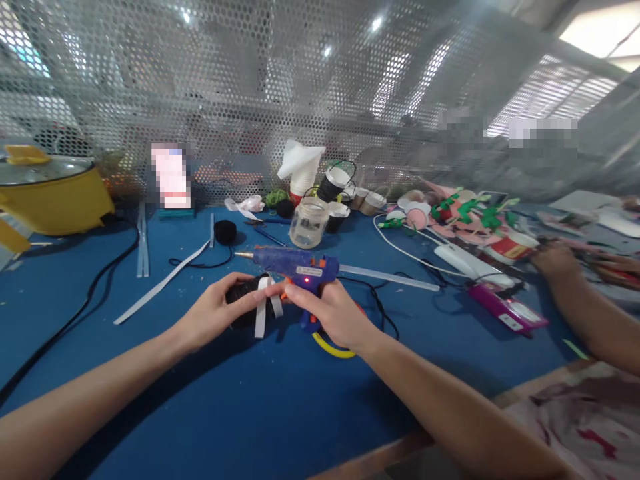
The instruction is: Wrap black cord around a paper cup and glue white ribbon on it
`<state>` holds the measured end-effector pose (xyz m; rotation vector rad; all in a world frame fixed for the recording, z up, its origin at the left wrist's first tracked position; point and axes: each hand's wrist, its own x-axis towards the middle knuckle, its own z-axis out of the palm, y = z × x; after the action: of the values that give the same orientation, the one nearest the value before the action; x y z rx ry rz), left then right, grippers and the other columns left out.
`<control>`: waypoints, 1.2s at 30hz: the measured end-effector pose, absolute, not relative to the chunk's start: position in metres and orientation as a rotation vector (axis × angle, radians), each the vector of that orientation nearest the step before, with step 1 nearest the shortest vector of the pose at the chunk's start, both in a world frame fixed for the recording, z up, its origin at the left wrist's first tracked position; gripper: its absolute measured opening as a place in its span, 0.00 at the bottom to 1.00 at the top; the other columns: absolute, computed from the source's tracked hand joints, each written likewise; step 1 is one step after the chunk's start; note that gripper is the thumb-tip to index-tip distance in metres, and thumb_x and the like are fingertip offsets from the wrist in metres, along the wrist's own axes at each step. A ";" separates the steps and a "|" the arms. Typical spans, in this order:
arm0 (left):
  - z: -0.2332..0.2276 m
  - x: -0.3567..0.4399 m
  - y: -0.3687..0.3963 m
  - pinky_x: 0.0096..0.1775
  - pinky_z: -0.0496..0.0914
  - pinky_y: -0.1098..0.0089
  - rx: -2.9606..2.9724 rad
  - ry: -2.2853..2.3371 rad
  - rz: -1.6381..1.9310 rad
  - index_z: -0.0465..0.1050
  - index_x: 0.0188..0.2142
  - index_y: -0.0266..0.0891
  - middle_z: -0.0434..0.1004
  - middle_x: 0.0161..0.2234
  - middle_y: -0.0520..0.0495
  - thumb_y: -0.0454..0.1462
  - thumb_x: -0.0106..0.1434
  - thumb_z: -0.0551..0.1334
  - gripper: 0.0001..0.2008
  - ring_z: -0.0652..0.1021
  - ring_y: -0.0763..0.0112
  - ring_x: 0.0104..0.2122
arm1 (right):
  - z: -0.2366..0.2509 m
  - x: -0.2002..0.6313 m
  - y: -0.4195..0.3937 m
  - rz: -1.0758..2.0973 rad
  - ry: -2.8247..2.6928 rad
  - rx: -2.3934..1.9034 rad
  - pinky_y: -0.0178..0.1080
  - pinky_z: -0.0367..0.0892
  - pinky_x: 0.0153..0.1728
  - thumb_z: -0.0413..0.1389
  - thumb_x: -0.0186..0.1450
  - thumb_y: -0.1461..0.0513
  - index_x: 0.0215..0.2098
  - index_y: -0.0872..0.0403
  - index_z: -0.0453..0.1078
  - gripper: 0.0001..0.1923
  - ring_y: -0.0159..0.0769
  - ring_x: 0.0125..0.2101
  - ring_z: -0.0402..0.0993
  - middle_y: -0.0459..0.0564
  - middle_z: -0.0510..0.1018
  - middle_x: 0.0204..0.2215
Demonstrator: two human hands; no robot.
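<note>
My right hand (340,310) grips a blue hot glue gun (280,260) by its handle, its nozzle pointing left and a red light lit on its side. A clear glue stick (390,277) juts from the gun's back end. In my left hand (213,310) is a small black cup-like piece (243,293), its shape partly covered by the fingers. A white strip (261,313) runs over the black piece and hangs down at its right side. The left fingertips and my right hand come close together below the gun.
A yellow electric pot (55,197) stands at left, its black cord (75,327) crossing the table. A clear jar (309,223), a black yarn ball (225,232) and a propped phone (171,175) are behind my hands. At right lie a purple power strip (510,312) and another person's hand (557,260).
</note>
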<state>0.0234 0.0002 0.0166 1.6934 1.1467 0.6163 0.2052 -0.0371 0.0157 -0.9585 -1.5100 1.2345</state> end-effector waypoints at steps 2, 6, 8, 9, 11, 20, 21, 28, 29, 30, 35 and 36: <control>0.016 0.023 0.001 0.29 0.68 0.67 1.688 1.147 0.619 0.65 0.44 0.35 0.75 0.33 0.44 0.51 0.52 0.58 0.26 0.75 0.60 0.34 | 0.018 0.205 -0.038 1.203 -1.529 -0.985 0.38 0.65 0.42 0.51 0.61 0.58 0.38 0.52 0.73 0.11 0.35 0.38 0.71 0.47 0.75 0.34; 0.015 0.022 0.001 0.34 0.68 0.65 1.860 1.167 0.677 0.65 0.43 0.34 0.74 0.37 0.43 0.50 0.51 0.59 0.25 0.74 0.61 0.35 | 0.022 0.205 -0.039 1.139 -1.578 -1.062 0.37 0.66 0.38 0.51 0.61 0.58 0.37 0.53 0.72 0.11 0.33 0.34 0.71 0.47 0.75 0.31; 0.015 0.022 0.001 0.37 0.68 0.63 1.963 1.190 0.716 0.65 0.43 0.35 0.74 0.38 0.43 0.49 0.51 0.59 0.25 0.74 0.61 0.36 | 0.026 0.208 -0.039 1.071 -1.595 -1.102 0.36 0.66 0.37 0.51 0.61 0.58 0.36 0.54 0.72 0.11 0.34 0.34 0.71 0.48 0.75 0.31; 0.015 0.021 0.001 0.38 0.68 0.62 2.010 1.204 0.733 0.65 0.44 0.35 0.74 0.38 0.43 0.48 0.51 0.60 0.25 0.74 0.61 0.37 | 0.029 0.211 -0.039 1.035 -1.590 -1.119 0.36 0.66 0.37 0.51 0.61 0.58 0.35 0.55 0.72 0.11 0.34 0.34 0.71 0.49 0.75 0.32; 0.015 0.020 0.001 0.39 0.68 0.62 2.111 1.217 0.777 0.64 0.44 0.35 0.73 0.38 0.43 0.47 0.50 0.60 0.24 0.74 0.61 0.37 | 0.035 0.217 -0.039 1.000 -1.558 -1.128 0.36 0.67 0.35 0.51 0.61 0.57 0.32 0.56 0.71 0.11 0.34 0.32 0.72 0.50 0.75 0.31; 0.026 0.007 0.010 0.42 0.67 0.64 2.606 0.942 1.040 0.60 0.47 0.37 0.69 0.42 0.42 0.40 0.52 0.61 0.23 0.71 0.64 0.41 | 0.063 0.244 -0.052 1.015 -1.745 -1.326 0.29 0.61 0.15 0.54 0.59 0.57 0.28 0.56 0.67 0.10 0.25 0.13 0.62 0.41 0.66 0.12; 0.027 0.006 0.010 0.42 0.67 0.64 2.614 0.939 1.044 0.60 0.47 0.37 0.69 0.42 0.42 0.41 0.52 0.61 0.23 0.71 0.64 0.41 | 0.064 0.245 -0.054 1.011 -1.764 -1.357 0.30 0.61 0.15 0.54 0.59 0.56 0.26 0.56 0.67 0.11 0.26 0.13 0.62 0.41 0.65 0.12; 0.029 0.004 0.011 0.40 0.67 0.65 2.515 1.026 0.999 0.60 0.47 0.38 0.70 0.40 0.44 0.43 0.52 0.61 0.24 0.72 0.64 0.39 | 0.068 0.246 -0.058 0.881 -1.840 -1.524 0.30 0.60 0.15 0.55 0.57 0.55 0.15 0.54 0.61 0.17 0.27 0.12 0.62 0.41 0.65 0.10; 0.029 0.004 0.010 0.40 0.67 0.66 2.515 1.021 0.999 0.60 0.46 0.38 0.70 0.40 0.44 0.43 0.52 0.61 0.24 0.72 0.65 0.39 | 0.069 0.246 -0.059 0.855 -1.856 -1.537 0.30 0.60 0.15 0.54 0.57 0.55 0.15 0.54 0.60 0.17 0.27 0.12 0.62 0.41 0.65 0.10; 0.029 0.004 0.010 0.40 0.67 0.66 2.519 1.015 1.000 0.60 0.46 0.38 0.70 0.40 0.44 0.42 0.52 0.61 0.24 0.72 0.65 0.39 | 0.069 0.246 -0.059 0.832 -1.870 -1.540 0.30 0.59 0.14 0.54 0.57 0.55 0.15 0.54 0.61 0.17 0.26 0.12 0.62 0.41 0.65 0.10; 0.030 0.004 0.009 0.41 0.67 0.65 2.572 0.995 1.000 0.60 0.47 0.38 0.69 0.41 0.44 0.42 0.52 0.61 0.23 0.72 0.64 0.40 | 0.067 0.246 -0.059 0.757 -1.914 -1.530 0.30 0.58 0.15 0.53 0.58 0.55 0.18 0.53 0.61 0.15 0.26 0.13 0.60 0.40 0.65 0.12; 0.030 0.005 0.009 0.41 0.67 0.65 2.581 0.990 0.998 0.60 0.47 0.39 0.69 0.41 0.43 0.42 0.52 0.61 0.23 0.71 0.64 0.40 | 0.065 0.247 -0.059 0.742 -1.916 -1.529 0.30 0.58 0.15 0.53 0.58 0.54 0.17 0.53 0.61 0.16 0.27 0.13 0.60 0.40 0.65 0.11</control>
<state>0.0047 0.0092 0.0303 2.5814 0.9901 0.9984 0.2467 -0.0586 0.0653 -1.5285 -1.9165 0.7422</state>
